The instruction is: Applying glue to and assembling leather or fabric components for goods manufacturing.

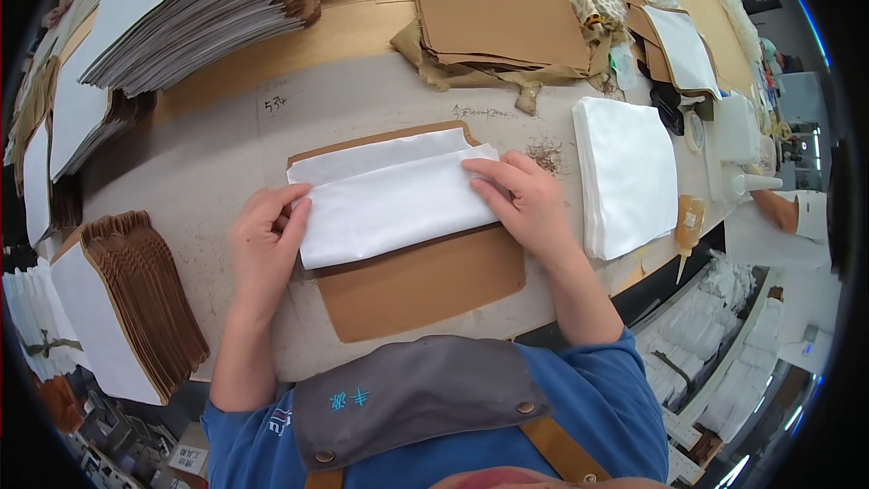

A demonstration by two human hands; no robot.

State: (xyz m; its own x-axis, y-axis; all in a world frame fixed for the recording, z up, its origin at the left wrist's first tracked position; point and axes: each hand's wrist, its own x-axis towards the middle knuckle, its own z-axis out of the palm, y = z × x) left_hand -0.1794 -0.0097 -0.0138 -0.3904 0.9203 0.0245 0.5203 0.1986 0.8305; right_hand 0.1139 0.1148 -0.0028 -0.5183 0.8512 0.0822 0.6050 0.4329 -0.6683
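Note:
A white sheet (389, 195), folded over itself, lies across a brown card piece (425, 285) on the worktable. My left hand (264, 244) presses on the sheet's left end with the fingers flat on the fold. My right hand (523, 204) rests on the right end, fingertips pinning the folded edge. Neither hand lifts the sheet; both hold it down against the card.
A stack of white sheets (629, 172) lies to the right, next to a small glue bottle (688, 226). Stacks of brown-and-white pieces stand at the left (127, 308) and far left (190, 9). Brown card sheets (498, 4) lie at the back. Another person's arm (792, 210) shows at the right.

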